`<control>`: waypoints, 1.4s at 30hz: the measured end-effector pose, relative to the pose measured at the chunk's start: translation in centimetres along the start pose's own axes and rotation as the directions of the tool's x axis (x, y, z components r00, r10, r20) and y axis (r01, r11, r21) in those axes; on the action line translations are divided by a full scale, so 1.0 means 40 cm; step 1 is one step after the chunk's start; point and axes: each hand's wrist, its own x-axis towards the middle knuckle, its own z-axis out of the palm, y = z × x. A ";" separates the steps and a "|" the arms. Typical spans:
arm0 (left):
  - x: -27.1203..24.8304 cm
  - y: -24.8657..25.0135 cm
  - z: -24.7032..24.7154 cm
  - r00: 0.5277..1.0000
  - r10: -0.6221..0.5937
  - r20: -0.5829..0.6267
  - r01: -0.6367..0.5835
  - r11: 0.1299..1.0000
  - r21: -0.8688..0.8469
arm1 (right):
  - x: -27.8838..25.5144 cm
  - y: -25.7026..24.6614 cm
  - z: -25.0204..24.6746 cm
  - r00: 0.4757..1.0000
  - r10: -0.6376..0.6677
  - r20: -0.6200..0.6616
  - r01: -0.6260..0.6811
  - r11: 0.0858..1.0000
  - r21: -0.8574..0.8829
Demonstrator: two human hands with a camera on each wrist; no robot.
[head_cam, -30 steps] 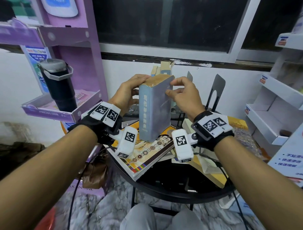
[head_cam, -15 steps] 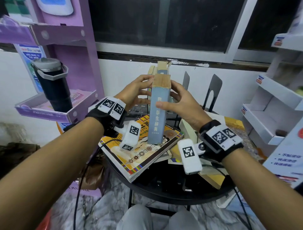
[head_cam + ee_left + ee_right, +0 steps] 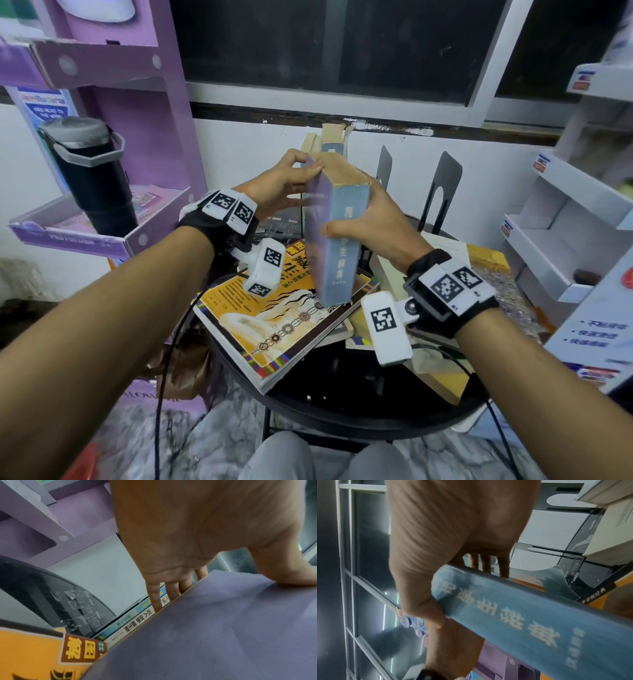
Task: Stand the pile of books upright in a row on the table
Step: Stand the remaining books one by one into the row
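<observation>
A thick blue-grey book [image 3: 339, 240] stands upright between both hands, spine toward me, its lower end over the flat orange book [image 3: 274, 318]. My left hand [image 3: 284, 185] holds its left cover, thumb on the cover [image 3: 223, 628] and fingers [image 3: 156, 596] over the far edge. My right hand [image 3: 373, 219] grips the right side, thumb across the spine [image 3: 522, 622]. Just behind stand upright books [image 3: 330, 144], their spines [image 3: 133, 623] also showing in the left wrist view. More books lie piled on the round black table [image 3: 342, 411].
Two black bookends [image 3: 442, 185] stand at the table's back right. A purple rack with a black tumbler [image 3: 92, 178] is close on the left. White shelves [image 3: 582, 222] stand at the right. Flat books [image 3: 486, 260] cover the table's right side.
The book has turned from cover-facing to spine-facing and moved back toward the upright books. My right thumb has come round onto the spine, and my left hand has slid up its cover.
</observation>
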 end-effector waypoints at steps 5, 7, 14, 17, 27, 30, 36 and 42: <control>0.002 -0.009 0.001 0.999 0.041 -0.034 -0.044 0.996 -0.075 | 0.012 0.003 -0.012 0.998 0.056 0.032 -0.056 0.998 0.007; 0.000 -0.009 0.003 0.998 0.063 -0.016 -0.064 0.995 -0.072 | 0.009 0.000 -0.017 0.999 0.031 0.017 -0.031 1.000 -0.008; -0.003 -0.011 0.025 0.993 0.114 -0.036 -0.117 0.989 -0.086 | -0.018 -0.007 -0.018 0.982 -0.021 -0.189 0.000 0.994 -0.108; -0.004 -0.015 0.031 0.989 0.120 -0.083 -0.128 0.987 -0.100 | -0.013 -0.016 -0.013 0.976 -0.015 -0.215 -0.007 0.995 -0.104; 0.002 -0.002 0.051 0.977 0.062 -0.202 -0.105 0.972 -0.209 | 0.004 -0.038 -0.021 0.976 0.002 -0.216 -0.049 0.976 -0.211; 0.004 0.010 0.061 0.956 0.045 -0.289 -0.095 0.983 -0.159 | 0.003 -0.047 -0.023 0.966 -0.009 -0.259 -0.068 0.955 -0.288; 0.005 0.021 0.076 0.940 0.038 -0.338 -0.086 0.988 -0.129 | 0.005 -0.059 -0.018 0.970 -0.047 -0.239 -0.059 0.906 -0.419; 0.011 0.033 0.086 0.943 0.024 -0.333 -0.075 0.987 -0.143 | -0.007 -0.054 -0.020 0.960 -0.069 -0.271 -0.052 0.908 -0.415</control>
